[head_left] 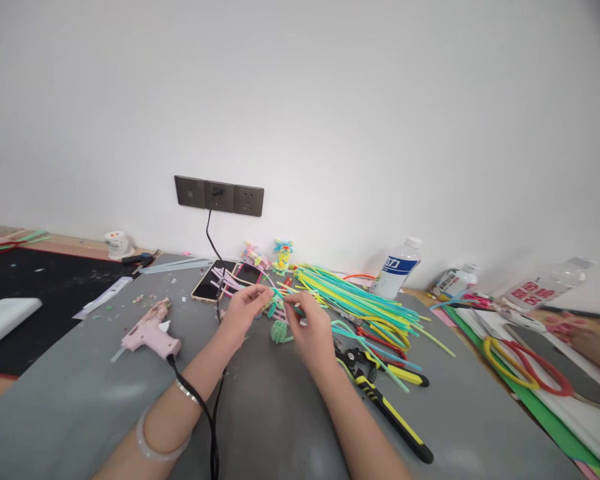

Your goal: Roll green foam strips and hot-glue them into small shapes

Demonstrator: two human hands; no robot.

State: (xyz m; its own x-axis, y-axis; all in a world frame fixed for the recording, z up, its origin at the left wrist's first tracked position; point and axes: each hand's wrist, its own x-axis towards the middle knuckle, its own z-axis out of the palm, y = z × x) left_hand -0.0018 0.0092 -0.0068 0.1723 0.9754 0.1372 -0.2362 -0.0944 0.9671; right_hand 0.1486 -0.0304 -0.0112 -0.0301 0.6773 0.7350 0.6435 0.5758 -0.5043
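Observation:
My left hand [243,311] and my right hand [309,328] meet over the grey mat [105,393], fingers pinched on a thin green straw [279,294] that runs between them. Small pink and green straw pieces [279,331] lie just under the hands. A pile of green, yellow and teal straws [355,300] fans out to the right of my right hand. A pink glue gun [150,333] lies to the left of my left hand, its black cord crossing my left forearm.
Black-and-yellow pliers [385,400] lie beside my right forearm. Two phones [225,279] rest near a wall socket [219,195]. Plastic bottles [397,268] stand at the back right. Another person's hand [587,340] and red and yellow loops [525,363] are at the far right.

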